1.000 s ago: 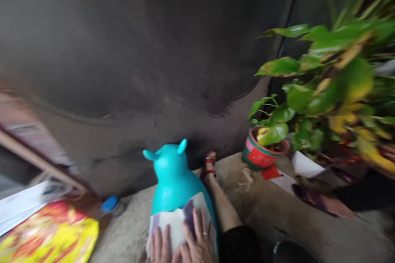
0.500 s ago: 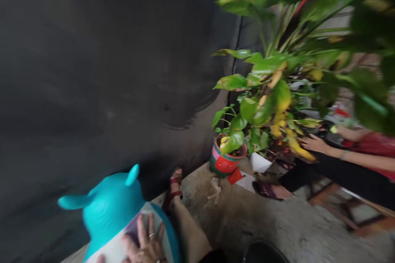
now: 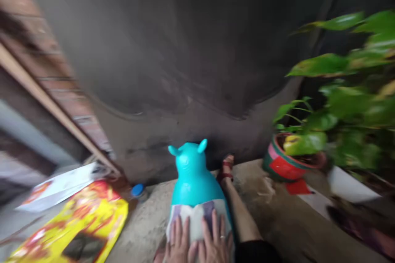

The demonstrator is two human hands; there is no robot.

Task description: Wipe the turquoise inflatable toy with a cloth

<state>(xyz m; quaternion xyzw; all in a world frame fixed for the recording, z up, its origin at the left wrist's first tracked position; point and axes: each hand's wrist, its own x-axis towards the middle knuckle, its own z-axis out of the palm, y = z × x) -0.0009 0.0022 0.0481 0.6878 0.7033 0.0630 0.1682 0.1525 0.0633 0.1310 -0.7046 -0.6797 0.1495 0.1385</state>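
Observation:
In the lower middle of the head view stands a teal, rounded animal-shaped toy [image 3: 193, 178] with two ear-like knobs, close to the dark wall. Draped over its back is a white cloth with purplish patches [image 3: 196, 222]. My left hand [image 3: 177, 244] lies flat on the cloth's left part, fingers stretched forward. Beside it my right hand [image 3: 214, 242], wearing a ring, rests on the right part with its fingers spread. Neither hand grips anything. The toy's near end is hidden under my hands and by the frame edge.
A potted plant [image 3: 284, 166] stands on the right, near a white container [image 3: 353, 185]. A yellow and red bag [image 3: 108, 209] and a white sheet [image 3: 61, 187] lie left, near a blue-lidded jar [image 3: 138, 190]. My red-sandalled foot [image 3: 227, 168] is by the toy.
The view has swung left, bringing the toy to the middle and the bag into sight. My left hand now shows fully on the cloth. The seated person has mostly left the view.

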